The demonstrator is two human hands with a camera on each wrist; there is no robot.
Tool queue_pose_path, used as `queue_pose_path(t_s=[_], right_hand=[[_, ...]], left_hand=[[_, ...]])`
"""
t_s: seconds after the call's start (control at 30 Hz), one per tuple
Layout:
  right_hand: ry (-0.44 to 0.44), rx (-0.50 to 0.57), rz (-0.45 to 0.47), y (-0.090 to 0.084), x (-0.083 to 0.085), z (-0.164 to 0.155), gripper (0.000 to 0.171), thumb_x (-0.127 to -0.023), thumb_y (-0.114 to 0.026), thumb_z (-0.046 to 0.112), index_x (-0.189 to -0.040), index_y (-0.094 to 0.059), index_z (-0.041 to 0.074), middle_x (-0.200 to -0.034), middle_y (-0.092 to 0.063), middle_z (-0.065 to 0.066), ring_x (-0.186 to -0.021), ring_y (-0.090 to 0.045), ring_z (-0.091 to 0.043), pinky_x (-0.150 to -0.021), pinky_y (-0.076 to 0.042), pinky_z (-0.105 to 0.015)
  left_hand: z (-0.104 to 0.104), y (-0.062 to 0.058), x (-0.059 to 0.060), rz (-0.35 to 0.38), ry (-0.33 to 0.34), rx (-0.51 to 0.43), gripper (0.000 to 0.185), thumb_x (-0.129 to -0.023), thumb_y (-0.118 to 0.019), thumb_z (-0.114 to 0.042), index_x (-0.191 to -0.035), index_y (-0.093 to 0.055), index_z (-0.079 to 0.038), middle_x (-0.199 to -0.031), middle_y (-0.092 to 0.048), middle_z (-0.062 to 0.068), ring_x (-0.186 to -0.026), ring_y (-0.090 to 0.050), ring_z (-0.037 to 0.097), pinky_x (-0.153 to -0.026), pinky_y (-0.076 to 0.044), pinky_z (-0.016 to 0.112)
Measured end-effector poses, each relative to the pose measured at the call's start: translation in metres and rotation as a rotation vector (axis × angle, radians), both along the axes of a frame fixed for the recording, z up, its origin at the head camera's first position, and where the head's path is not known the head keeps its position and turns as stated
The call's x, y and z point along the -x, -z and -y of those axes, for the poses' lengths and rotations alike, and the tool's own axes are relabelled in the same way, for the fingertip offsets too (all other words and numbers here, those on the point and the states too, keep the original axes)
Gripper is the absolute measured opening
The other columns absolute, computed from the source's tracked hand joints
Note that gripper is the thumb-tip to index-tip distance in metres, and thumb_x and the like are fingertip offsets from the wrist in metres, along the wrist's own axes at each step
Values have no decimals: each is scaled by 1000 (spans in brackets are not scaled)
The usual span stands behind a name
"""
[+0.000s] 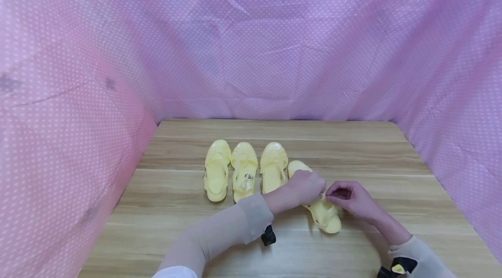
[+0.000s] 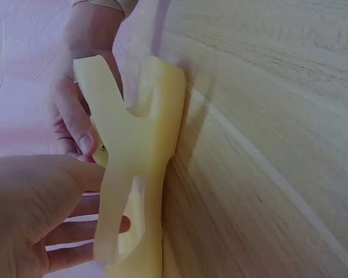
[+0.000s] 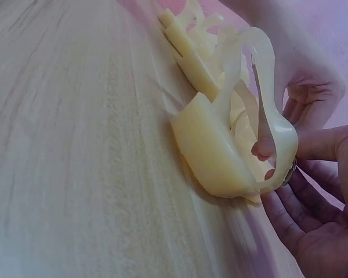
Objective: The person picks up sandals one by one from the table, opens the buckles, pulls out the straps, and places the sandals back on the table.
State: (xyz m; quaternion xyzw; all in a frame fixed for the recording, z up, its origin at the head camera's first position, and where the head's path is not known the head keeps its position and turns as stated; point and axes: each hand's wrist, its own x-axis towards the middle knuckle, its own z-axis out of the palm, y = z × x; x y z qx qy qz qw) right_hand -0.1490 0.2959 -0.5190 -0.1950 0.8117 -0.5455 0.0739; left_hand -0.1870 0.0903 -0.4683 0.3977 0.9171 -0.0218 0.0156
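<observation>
A pale yellow jelly sandal (image 1: 327, 219) lies at a slant on the wooden table (image 1: 353, 151), its toe pointing to the far left. My left hand (image 1: 319, 191) reaches over it from the left and pinches its ankle strap. My right hand (image 1: 332, 196) meets it from the right and pinches the same strap by the small metal buckle (image 3: 290, 171). The left wrist view has the sandal (image 2: 139, 162) on edge, with my left thumb (image 2: 75, 174) against the strap. In the right wrist view the strap (image 3: 267, 87) arches over the heel cup (image 3: 211, 150), held by my right hand (image 3: 272, 165).
Three more yellow sandals stand side by side to the left: one (image 1: 217, 169), a second (image 1: 244, 170) and a third (image 1: 273, 165) close to my left wrist. Pink dotted cloth (image 1: 251, 51) walls the table at the back and both sides.
</observation>
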Motion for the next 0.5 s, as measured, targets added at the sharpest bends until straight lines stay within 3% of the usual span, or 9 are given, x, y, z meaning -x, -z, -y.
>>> queue_pose_path(t_s=[0.17, 0.33, 0.43, 0.5], right_hand=[[2, 7, 8, -1, 0, 0, 8, -94, -77, 2, -101, -75, 0, -99, -78, -10, -90, -74, -6, -79, -61, -23], [22, -18, -3, -5, -1, -3, 9, -94, -77, 1, -101, -75, -2, -97, -78, -7, -89, -72, -3, -78, -61, -21], [16, -36, -14, -7, -2, -4, 10, -94, -77, 2, -103, -75, -2, -99, -78, -10, -89, -73, -2, -79, -61, -21], [-7, -41, -32, -7, -2, -4, 12, -96, -75, 3, -107, -76, -1, -104, -79, -14, -94, -73, -1, -82, -61, -20]], left_hand=[[0, 1, 1, 5, 18, -7, 27, -101, -70, -33, -74, -70, -28, -70, -62, -15, -60, -52, 2, -54, -44, 22], [2, 4, 3, -59, 9, 53, 25, -100, -69, -27, -74, -69, -27, -77, -67, -14, -62, -56, 4, -53, -50, 26], [6, 6, 6, -35, -1, 47, 8, -95, -73, -33, -89, -78, -31, -93, -75, -17, -77, -65, 2, -59, -54, 27], [11, 7, 10, 49, -12, -22, 16, -89, -79, -38, -104, -82, -33, -106, -78, -18, -84, -68, 1, -61, -53, 24]])
